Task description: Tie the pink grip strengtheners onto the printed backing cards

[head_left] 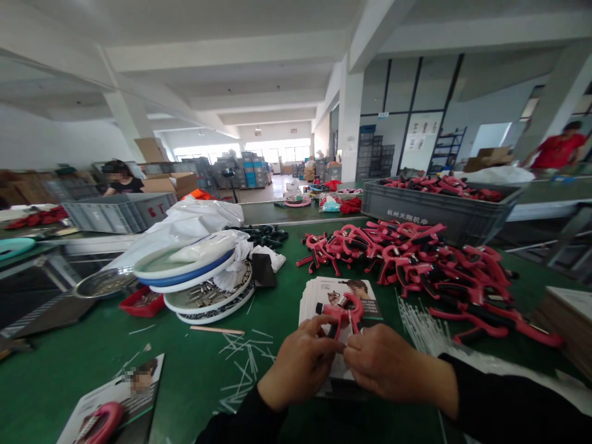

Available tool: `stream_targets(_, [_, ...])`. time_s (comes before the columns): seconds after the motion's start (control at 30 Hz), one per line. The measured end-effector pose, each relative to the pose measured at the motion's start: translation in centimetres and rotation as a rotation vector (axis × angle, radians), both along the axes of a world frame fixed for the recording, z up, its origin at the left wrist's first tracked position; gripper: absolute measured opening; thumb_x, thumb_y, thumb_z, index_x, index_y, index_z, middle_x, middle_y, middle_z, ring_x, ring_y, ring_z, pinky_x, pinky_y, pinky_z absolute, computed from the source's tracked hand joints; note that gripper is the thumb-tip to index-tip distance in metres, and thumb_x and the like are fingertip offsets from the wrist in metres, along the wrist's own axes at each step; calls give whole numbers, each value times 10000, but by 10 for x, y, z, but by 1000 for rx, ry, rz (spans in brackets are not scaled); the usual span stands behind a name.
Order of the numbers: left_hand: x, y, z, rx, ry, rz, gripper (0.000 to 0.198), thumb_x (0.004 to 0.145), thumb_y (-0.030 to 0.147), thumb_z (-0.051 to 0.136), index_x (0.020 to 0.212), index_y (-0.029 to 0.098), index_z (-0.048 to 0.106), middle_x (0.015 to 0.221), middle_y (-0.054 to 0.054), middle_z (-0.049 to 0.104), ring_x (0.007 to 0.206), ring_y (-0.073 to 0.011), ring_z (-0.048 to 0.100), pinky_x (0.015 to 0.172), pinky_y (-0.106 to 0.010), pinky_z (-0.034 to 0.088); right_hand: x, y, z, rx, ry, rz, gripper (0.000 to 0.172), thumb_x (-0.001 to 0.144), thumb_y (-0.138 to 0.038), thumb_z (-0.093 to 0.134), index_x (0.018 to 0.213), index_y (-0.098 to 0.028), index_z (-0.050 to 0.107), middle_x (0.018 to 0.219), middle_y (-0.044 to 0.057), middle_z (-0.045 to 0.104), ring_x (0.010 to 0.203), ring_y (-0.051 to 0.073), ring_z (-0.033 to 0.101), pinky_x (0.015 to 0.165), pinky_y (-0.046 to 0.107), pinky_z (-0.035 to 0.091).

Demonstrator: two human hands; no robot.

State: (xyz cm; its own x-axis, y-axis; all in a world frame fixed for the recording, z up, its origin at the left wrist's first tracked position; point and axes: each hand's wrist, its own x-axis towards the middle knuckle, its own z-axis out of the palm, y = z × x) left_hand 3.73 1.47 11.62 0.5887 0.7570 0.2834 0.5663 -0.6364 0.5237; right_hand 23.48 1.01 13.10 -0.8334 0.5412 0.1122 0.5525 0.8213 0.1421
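1. From where I stand, the red tool (359,306) is over the front card of a stack of printed cards (311,302), its curved head pointing away from the person.
2. The left hand (305,357) is curled round the tool's lower part, thumb and forefinger closed on it. The right hand (383,357) sits just beside, fingers bent and tips bunched near the left thumb; I cannot tell whether they pinch anything, as the knuckles hide it.
3. The tool could twist or skid across the glossy-looking card, I'd judge, if the left grip slackens while the right fingers pull.
4. The stack's edges look uneven. Pressing hard to one side could fan the cards out, or crease the top one.
5. Thin white strips (423,324) lie in a bunch just right of the hands, and loose strips (250,364) are scattered to the left on the green worktop (194,376). A sleeve brushing across could drag some along or sweep them under the cards.
6. Beyond the right hand, the heap of red tools (398,253) lies tangled and overlapping; tugging one carelessly could bring others sliding onto the strips or the stack.
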Motion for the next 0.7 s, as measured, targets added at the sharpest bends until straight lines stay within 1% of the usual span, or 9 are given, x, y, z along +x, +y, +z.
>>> stream_targets(0.07, [1, 3, 1, -4, 0, -33, 171, 785, 282, 575, 915, 289, 686, 1247, -26, 509, 902, -151, 576, 815, -276, 444, 3, 1, -2, -2, 30, -25, 145, 823, -215, 434, 786, -174, 568, 744, 32, 630, 585, 143, 545, 489, 288, 235])
stream_targets(0.13, [3, 6, 0, 3, -12, -36, 150, 792, 344, 577, 867, 282, 691, 1212, -13, 528, 859, -136, 579, 784, -262, 445, 5, 1, -5, -12, 57, -33, 161, 831, -213, 418, 782, -174, 567, 752, 34, 627, 599, 140, 547, 501, 286, 249])
stream_targets(0.2, [5, 9, 0, 23, -24, -35, 160, 814, 344, 551, 827, 270, 692, 1178, -5, 539, 842, -124, 574, 767, -248, 442, 7, 2, -7, -27, 68, -15, 176, 832, -221, 412, 755, -169, 561, 739, 35, 623, 599, 135, 544, 504, 282, 252])
stream_targets(0.3, [6, 12, 2, 27, -37, -52, 144, 809, 316, 555, 825, 253, 684, 1159, -10, 539, 853, -120, 571, 779, -236, 438, 10, 4, -8, -18, 78, -7, 195, 827, -221, 401, 722, -164, 555, 697, 28, 614, 565, 126, 530, 490, 285, 227])
stream_targets(0.43, [5, 13, 10, 40, 25, -46, 152, 795, 279, 546, 857, 259, 683, 1227, -19, 501, 881, -133, 579, 819, -259, 439, 19, 4, -4, 31, 76, 28, 180, 807, -187, 412, 685, -173, 543, 644, 7, 593, 523, 118, 507, 485, 301, 197])
stream_targets(0.53, [7, 11, 19, 50, 138, -15, 165, 779, 330, 555, 858, 294, 695, 1274, -13, 476, 918, -171, 579, 820, -302, 447, 23, 1, 0, 60, 36, 79, 126, 784, -178, 457, 690, -172, 541, 650, 5, 596, 532, 125, 503, 485, 307, 182])
stream_targets(0.63, [10, 7, 25, 15, 215, 51, 170, 780, 362, 544, 840, 338, 702, 1253, 3, 496, 952, -201, 580, 824, -333, 450, 20, -5, 2, 83, -59, 109, 36, 752, -162, 513, 744, -169, 548, 686, 17, 607, 537, 137, 494, 471, 306, 151])
stream_targets(0.7, [12, 5, 26, -25, 205, 98, 182, 766, 344, 558, 895, 361, 686, 1226, 13, 517, 979, -205, 578, 849, -336, 445, 16, -10, 2, 101, -121, 101, 65, 720, -128, 534, 769, -168, 547, 678, 24, 599, 535, 148, 490, 461, 305, 132])
